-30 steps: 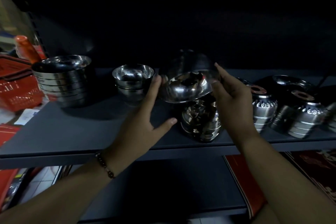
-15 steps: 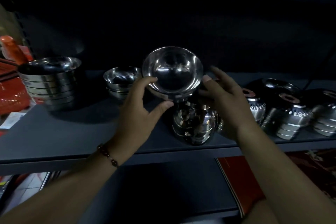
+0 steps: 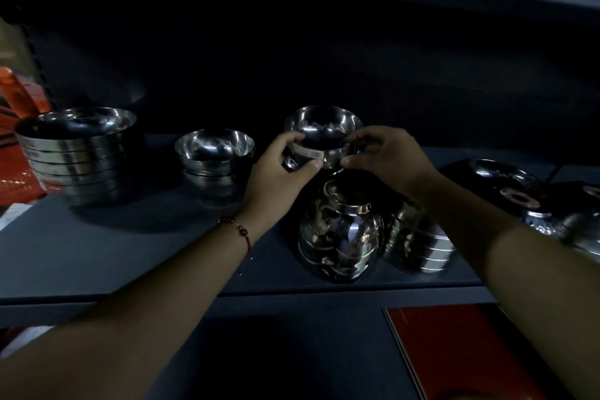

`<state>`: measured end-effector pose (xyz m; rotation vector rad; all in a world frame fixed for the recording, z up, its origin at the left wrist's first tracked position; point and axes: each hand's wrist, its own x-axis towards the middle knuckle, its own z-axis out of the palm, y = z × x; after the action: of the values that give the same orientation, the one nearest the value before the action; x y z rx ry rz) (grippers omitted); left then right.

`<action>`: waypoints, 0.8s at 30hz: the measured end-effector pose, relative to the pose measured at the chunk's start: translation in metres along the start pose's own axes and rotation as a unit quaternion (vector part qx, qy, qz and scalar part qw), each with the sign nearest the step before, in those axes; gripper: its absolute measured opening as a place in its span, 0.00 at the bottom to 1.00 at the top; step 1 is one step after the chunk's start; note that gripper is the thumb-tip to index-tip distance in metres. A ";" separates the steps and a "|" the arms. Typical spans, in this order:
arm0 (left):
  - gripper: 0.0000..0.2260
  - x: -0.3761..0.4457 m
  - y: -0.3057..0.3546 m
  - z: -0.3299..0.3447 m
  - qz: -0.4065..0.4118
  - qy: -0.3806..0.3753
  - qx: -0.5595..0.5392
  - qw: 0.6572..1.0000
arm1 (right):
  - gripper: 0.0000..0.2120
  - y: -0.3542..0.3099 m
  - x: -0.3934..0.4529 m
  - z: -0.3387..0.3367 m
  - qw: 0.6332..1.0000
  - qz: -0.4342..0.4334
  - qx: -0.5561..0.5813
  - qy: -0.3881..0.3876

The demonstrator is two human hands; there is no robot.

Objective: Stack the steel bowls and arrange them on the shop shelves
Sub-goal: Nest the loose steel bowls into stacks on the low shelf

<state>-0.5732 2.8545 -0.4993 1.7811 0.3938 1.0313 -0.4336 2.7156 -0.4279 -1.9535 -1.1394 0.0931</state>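
A small steel bowl (image 3: 323,130) is held upright above the grey shelf (image 3: 113,253), mouth up. My left hand (image 3: 279,172) grips its left rim, thumb under the side. My right hand (image 3: 386,159) pinches its right rim. Directly below sits a stack of upturned steel bowls (image 3: 341,237). A short stack of upright small bowls (image 3: 214,159) stands to the left, and a taller stack of wide bowls (image 3: 76,153) at the far left.
More upturned embossed bowl stacks (image 3: 418,247) lie to the right, with others (image 3: 532,201) at the far right. Orange-red goods (image 3: 16,127) sit beyond the shelf's left end. A red box (image 3: 454,351) lies on the lower shelf. The shelf back is dark.
The bowl has turned from tilted toward me to upright. Both hands now close on its rim; earlier the right hand was open beside it.
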 end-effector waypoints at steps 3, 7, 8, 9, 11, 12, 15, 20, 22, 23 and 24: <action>0.20 0.013 -0.013 0.003 -0.014 -0.020 0.010 1.000 | 0.16 0.007 0.015 -0.002 0.998 0.003 -0.056 -0.025; 0.20 0.025 -0.026 0.009 -0.016 -0.015 0.040 0.999 | 0.13 0.014 0.037 0.002 0.992 -0.001 -0.118 -0.037; 0.20 0.026 -0.028 0.009 -0.021 -0.014 0.053 0.998 | 0.13 0.015 0.041 0.005 0.990 0.001 -0.134 -0.045; 0.21 0.026 -0.031 0.009 -0.028 -0.015 0.065 0.997 | 0.13 0.017 0.045 0.008 0.987 0.003 -0.149 -0.056; 0.23 0.024 -0.038 0.008 -0.040 -0.022 0.082 0.996 | 0.14 0.023 0.050 0.013 0.981 0.012 -0.173 -0.093; 0.24 0.024 -0.042 0.008 -0.040 -0.027 0.087 0.995 | 0.15 0.026 0.052 0.015 0.976 0.017 -0.184 -0.113; 0.26 0.021 -0.047 0.008 -0.025 -0.032 0.114 0.993 | 0.16 0.030 0.053 0.021 0.958 0.004 -0.242 -0.155; 0.28 0.021 -0.042 0.008 -0.027 -0.048 0.215 0.975 | 0.21 0.022 0.048 0.024 0.921 -0.014 -0.333 -0.200; 0.27 0.016 -0.034 0.005 -0.031 -0.062 0.254 0.965 | 0.23 0.020 0.045 0.021 0.917 -0.014 -0.348 -0.196; 0.27 0.011 -0.029 0.002 -0.026 -0.066 0.273 0.959 | 0.23 0.018 0.042 0.020 0.915 -0.014 -0.355 -0.190; 0.26 0.007 -0.024 -0.001 -0.015 -0.069 0.296 0.953 | 0.23 0.017 0.038 0.017 0.916 -0.018 -0.359 -0.178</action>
<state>-0.5653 2.8702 -0.5166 2.3547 0.6913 0.8048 -0.4076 2.7507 -0.4380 -2.6339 -1.6051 0.0068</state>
